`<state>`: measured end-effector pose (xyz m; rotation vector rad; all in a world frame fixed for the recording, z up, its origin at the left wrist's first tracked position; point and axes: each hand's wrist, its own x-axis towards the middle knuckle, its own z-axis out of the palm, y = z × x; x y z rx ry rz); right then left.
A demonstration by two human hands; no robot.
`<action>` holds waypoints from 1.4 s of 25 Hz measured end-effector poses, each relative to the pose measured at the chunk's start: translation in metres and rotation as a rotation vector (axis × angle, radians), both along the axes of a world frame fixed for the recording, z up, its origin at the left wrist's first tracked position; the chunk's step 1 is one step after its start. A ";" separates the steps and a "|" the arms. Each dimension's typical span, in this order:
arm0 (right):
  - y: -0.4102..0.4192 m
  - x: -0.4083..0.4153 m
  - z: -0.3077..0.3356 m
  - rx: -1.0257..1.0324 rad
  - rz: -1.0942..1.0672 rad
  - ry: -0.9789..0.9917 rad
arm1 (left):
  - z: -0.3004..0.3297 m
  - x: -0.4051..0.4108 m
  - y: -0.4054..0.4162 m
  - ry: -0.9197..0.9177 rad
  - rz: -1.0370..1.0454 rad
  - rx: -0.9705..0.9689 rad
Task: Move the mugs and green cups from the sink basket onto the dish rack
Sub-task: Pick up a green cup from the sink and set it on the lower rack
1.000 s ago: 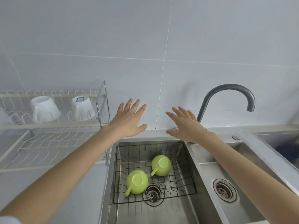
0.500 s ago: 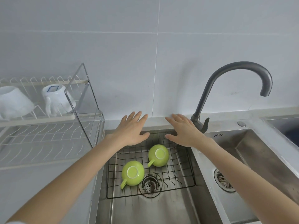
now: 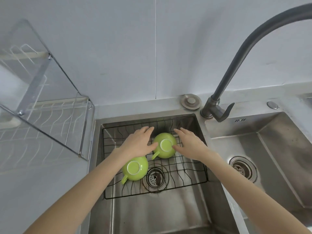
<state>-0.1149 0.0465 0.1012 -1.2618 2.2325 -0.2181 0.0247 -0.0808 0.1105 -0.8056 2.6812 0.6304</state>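
Observation:
Two green cups lie upside down in the black wire sink basket (image 3: 194, 181). The far green cup (image 3: 166, 146) sits between my hands, its handle pointing to the lower left. My left hand (image 3: 139, 143) is open, flat, at its left side with the thumb near its base. My right hand (image 3: 190, 143) is open at its right side, thumb touching the cup. The near green cup (image 3: 135, 168) lies by my left wrist, partly hidden by it. The dish rack (image 3: 50, 119) stands at the left; no mugs are in view on it.
A dark curved faucet (image 3: 236, 61) rises right of the basket, its lever (image 3: 226, 112) low. A second sink bowl (image 3: 270, 149) with a drain lies to the right. The rack's clear side panel (image 3: 42, 81) juts toward the sink. A drain strainer (image 3: 156, 178) sits under the basket.
Both hands have dropped from above the sink's back edge down into the basket, on either side of the far green cup. The camera has tilted down and closer; the white mugs have left the view.

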 end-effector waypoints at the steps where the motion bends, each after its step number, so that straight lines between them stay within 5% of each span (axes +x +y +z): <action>1: 0.000 -0.001 -0.010 0.005 -0.020 -0.033 | -0.009 -0.003 0.000 0.000 0.012 0.025; 10: -0.011 -0.008 -0.089 0.020 -0.342 -0.387 | -0.095 -0.037 -0.003 0.046 0.299 0.324; 19: -0.029 -0.007 -0.123 -0.064 -0.601 -0.504 | -0.135 -0.051 -0.006 0.205 0.546 0.409; 35: 0.006 0.015 -0.070 -0.204 -0.540 -0.487 | -0.083 0.001 0.024 0.377 0.772 0.765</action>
